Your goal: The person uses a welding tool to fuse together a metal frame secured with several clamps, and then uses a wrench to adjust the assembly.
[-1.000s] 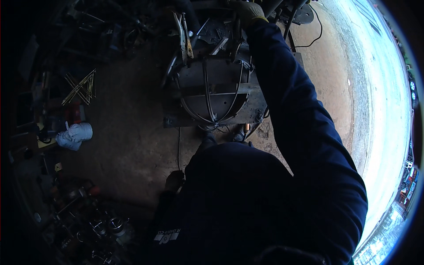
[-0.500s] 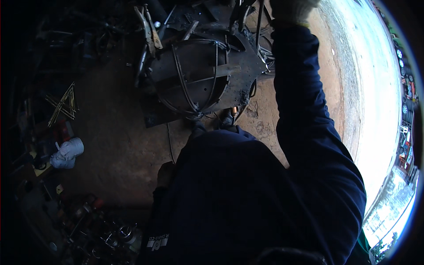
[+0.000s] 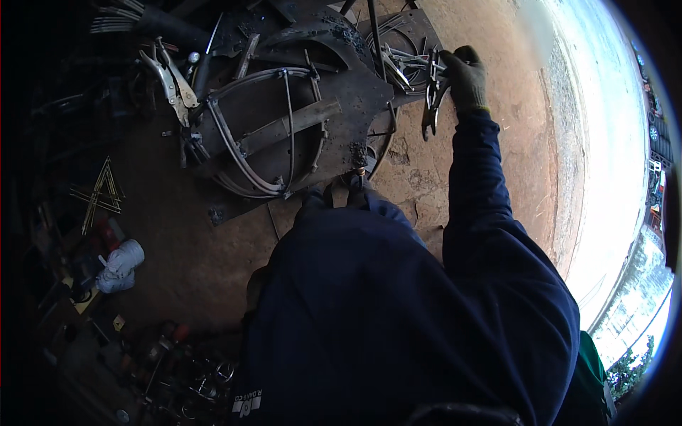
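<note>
Right hand (image 3: 467, 78) grasps pliers (image 3: 431, 99)

Right fingers are clenched on the pliers, over the floor (image 3: 515, 153) just right of the worktop (image 3: 337, 153). Left hand (image 3: 256, 287) is in shadow beside the body; its fingers' state cannot be told. A rounded metal frame (image 3: 290, 135) rests on the worktop, other pliers (image 3: 170, 82) near its left side.

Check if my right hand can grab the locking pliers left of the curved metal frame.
Probably not readily: your right hand holds other pliers, and the curved metal frame lies between it and the locking pliers.
</note>
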### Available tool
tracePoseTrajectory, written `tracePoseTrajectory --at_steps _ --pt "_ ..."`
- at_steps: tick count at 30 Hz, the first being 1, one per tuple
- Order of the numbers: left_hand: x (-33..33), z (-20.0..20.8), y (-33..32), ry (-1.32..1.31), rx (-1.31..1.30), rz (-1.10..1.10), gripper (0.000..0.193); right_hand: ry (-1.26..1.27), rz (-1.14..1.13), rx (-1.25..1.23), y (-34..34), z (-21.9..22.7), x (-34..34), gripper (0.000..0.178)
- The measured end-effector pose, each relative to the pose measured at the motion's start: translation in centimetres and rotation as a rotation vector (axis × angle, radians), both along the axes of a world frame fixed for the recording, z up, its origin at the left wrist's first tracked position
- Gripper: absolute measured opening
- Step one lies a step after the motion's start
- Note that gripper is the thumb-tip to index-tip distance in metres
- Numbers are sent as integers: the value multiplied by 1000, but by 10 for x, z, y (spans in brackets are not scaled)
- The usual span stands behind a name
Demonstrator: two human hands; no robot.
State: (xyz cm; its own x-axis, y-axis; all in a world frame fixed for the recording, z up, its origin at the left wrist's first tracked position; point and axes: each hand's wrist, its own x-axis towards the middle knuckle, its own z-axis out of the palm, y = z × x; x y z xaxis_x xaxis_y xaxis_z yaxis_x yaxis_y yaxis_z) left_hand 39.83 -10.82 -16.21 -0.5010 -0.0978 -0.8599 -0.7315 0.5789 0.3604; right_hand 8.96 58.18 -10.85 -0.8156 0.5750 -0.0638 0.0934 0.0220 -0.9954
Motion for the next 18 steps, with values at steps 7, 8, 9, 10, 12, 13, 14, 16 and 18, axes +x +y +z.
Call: tracePoseTrajectory --at_steps 7,8,9,10,12,13,14,16,18 --pt "8 32 8 -33 -71 -57 24 -331 388 -308 -66 -32 21 24" --pt "7 37 9 -36 -79 -60 24 -411 426 -299 -82 -36 18 27" --pt "5 39 11 -38 -85 -71 24 -360 417 -255 -93 -56 15 25" --pt "1 41 12 -44 -90 -84 24 -310 408 -211 -101 -87 11 24" --pt "2 45 14 -43 -98 -90 25 -228 426 -112 -108 -101 4 20" --pt "3 47 16 -46 -103 -89 25 -196 444 -59 -108 -92 0 19" --pt "3 48 17 -45 -108 -90 25 -164 460 -5 -108 -87 -3 18" --pt "5 51 19 -44 -114 -89 25 -270 329 -65 -107 -93 -10 16" --pt "10 54 22 -38 -121 -79 25 -297 321 -201 -99 -61 -15 16"
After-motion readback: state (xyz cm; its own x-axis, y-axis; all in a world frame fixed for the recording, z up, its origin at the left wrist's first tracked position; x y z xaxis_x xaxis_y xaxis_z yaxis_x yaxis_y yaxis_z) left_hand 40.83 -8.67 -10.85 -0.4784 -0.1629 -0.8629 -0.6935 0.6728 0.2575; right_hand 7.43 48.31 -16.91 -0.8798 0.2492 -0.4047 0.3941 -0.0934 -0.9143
